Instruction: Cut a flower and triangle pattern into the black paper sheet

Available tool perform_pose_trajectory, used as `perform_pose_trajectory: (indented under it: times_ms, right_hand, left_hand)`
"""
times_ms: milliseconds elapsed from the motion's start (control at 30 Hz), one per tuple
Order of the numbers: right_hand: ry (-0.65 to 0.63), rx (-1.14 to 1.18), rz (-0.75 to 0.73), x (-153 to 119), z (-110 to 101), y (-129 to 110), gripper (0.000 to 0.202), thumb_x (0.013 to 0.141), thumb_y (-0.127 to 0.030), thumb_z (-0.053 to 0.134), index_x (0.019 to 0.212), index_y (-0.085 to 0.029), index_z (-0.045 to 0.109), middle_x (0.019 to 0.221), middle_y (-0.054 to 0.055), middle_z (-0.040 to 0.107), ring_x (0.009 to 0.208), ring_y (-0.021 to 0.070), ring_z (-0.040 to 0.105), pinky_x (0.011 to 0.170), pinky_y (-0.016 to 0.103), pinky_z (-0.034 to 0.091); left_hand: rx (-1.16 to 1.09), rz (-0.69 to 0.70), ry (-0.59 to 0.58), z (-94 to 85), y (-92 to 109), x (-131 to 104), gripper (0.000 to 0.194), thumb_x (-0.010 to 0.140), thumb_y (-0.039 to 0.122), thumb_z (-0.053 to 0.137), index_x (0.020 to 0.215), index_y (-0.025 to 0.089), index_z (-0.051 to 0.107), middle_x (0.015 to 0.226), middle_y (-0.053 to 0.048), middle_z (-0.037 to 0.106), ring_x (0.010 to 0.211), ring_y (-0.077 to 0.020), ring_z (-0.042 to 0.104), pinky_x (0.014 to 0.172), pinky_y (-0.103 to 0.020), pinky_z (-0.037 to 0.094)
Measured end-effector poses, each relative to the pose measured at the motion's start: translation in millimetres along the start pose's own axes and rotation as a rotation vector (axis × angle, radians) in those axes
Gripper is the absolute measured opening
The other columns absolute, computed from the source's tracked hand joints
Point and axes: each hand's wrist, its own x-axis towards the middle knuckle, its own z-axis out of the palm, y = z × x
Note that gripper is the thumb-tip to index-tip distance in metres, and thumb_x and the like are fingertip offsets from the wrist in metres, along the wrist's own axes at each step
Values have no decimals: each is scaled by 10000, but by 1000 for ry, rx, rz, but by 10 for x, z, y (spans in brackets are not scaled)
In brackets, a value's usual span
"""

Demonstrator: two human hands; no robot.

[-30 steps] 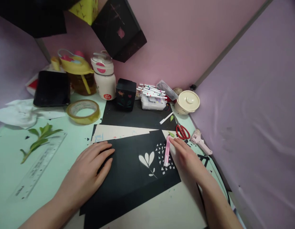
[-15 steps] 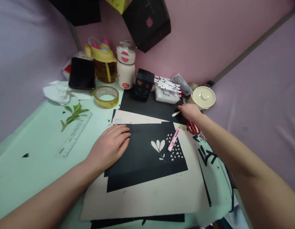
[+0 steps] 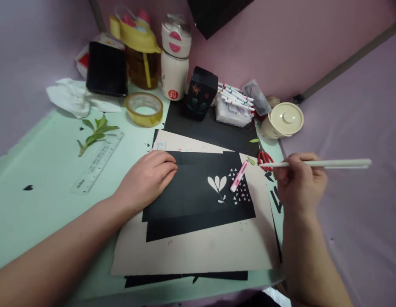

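My left hand point(image 3: 153, 181) lies flat on the left part of the black paper point(image 3: 191, 196), fingers stretched out and holding nothing. Cut-out petal, leaf and small triangle shapes show pale in this paper's right part. My right hand point(image 3: 302, 181) is raised over the table's right side, its fingers pinched round a slim white pencil point(image 3: 341, 163). The pencil lies nearly level, its thin tip pointing left near the red-handled scissors point(image 3: 264, 160). A pink craft knife point(image 3: 239, 177) rests across the cut triangles. Beneath the black paper is a pale sheet point(image 3: 198, 256).
At the left lie a clear ruler point(image 3: 98, 162), a leafy sprig point(image 3: 97, 132) and a tape roll point(image 3: 144, 109). Along the back stand a phone point(image 3: 107, 68), a white bottle point(image 3: 174, 64), a black box point(image 3: 200, 94), markers point(image 3: 236, 99) and a lidded cream pot point(image 3: 282, 120).
My right hand has moved from beside the cream pot toward me and to the right, bringing the white pencil along. My left hand stays on the black paper. The view has tilted down.
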Motion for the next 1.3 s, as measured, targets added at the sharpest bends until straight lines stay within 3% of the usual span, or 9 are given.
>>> perform_pose_trajectory:
  times_ms: [100,200,367,500,600,733,900,1133,1300]
  right_hand:
    - [-173,89,78,-370,110,-50,103,936,-290,547,957,-231,627,577,-45,611,427,107,519,403,216,379]
    - [-495,-76,101,-622,146,-7,172,988,-295,519,1099,-255,644,793,4,725,637,144,683,574,278,546]
    - [-832,-368,-100,-738,17,128,242,987,-239,518,1176,-282,663,1136,33,734,1028,203,694,886,368,556]
    - [-577,-489,-93,-704,-66,136,210,993,-296,517,1119,-292,685,1090,42,741,962,218,702,843,380,563]
    - [-388,-328,-87,-679,-67,29,199,994,-398,528,1088,-288,666,926,51,752,820,219,705,735,381,569]
    - [-562,73,227,-614,41,-96,357,1002,-573,418,1145,-302,601,590,-35,614,414,133,495,442,281,461]
    - [-681,136,451,-613,342,-56,231,960,-471,579,1008,-253,638,741,3,658,536,116,532,413,214,405]
    - [-510,18,239,-724,547,48,139,929,-323,643,869,-223,568,521,-65,581,416,93,484,417,207,386]
    - [-509,-44,160,-723,586,134,97,902,-216,644,834,-226,575,671,-19,635,578,127,593,531,245,472]
  left_hand:
    - [2,-10,21,-31,11,9,400,994,418,460,714,193,636,845,-59,657,838,-228,618,805,-401,518]
    - [-11,-30,39,-44,42,12,418,1008,407,426,697,194,607,761,-44,629,769,-208,609,768,-372,513]
    - [-31,71,-86,12,82,-14,317,995,375,435,1046,183,682,1125,-89,698,1080,-268,645,941,-432,526]
    - [-98,102,-221,91,49,-59,353,982,407,464,1164,210,693,1347,-78,629,1300,-301,548,1117,-520,435]
    - [-121,81,-268,118,27,-76,364,991,412,458,1194,215,688,1376,-74,614,1337,-299,520,1147,-537,402]
    - [-154,60,-268,115,31,-75,366,999,421,446,1200,225,681,1394,-66,600,1357,-294,501,1159,-538,388]
    - [-132,68,-256,102,59,-84,348,1000,384,468,1213,198,670,1387,-91,602,1351,-305,504,1125,-524,424]
    - [-130,55,-251,92,67,-96,319,997,366,473,1197,222,674,1370,-79,616,1357,-288,496,1118,-491,437]
    - [-20,114,-202,88,53,-89,329,1010,366,460,1192,195,675,1349,-90,628,1310,-283,540,1089,-472,472]
